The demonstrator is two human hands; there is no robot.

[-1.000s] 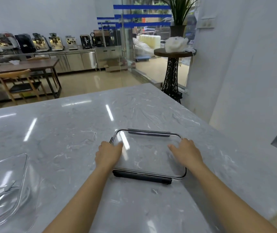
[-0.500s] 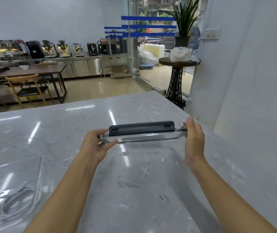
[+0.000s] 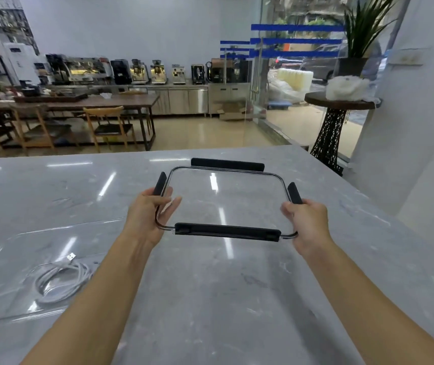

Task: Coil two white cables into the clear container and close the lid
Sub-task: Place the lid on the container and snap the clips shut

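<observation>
Head view: both hands hold the clear lid (image 3: 226, 204) up in front of the person, over the middle of the grey marble counter (image 3: 237, 299). The lid is a rounded rectangle with four black clips, one on each side; the near long clip (image 3: 227, 232) faces the camera.

The left hand (image 3: 148, 216) grips the lid's left edge. Its fingers (image 3: 170, 205) are under the lid and show through the clear plastic, with the thumb up by the left clip (image 3: 160, 183). The right hand (image 3: 308, 222) grips the right edge near the front corner, fingers curled round the rim just below the right clip (image 3: 295, 193). Both forearms reach in from the bottom of the frame.

The clear container (image 3: 5, 272) sits on the counter at lower left, well apart from the lid and partly cut off by the frame edge. It is open on top. The white cables (image 3: 60, 280) lie coiled in loose loops inside it, and one plug end (image 3: 71, 256) sticks out toward the far side of the coil. I cannot tell whether that is one cable or two.

In the background there is a row of coffee machines (image 3: 137, 71) on a steel cabinet, a wooden table (image 3: 92, 100) with chairs (image 3: 105, 122), glass doors with blue stripes (image 3: 295, 40), and a potted plant (image 3: 360, 30) on a round side table (image 3: 339, 104) at right.
</observation>
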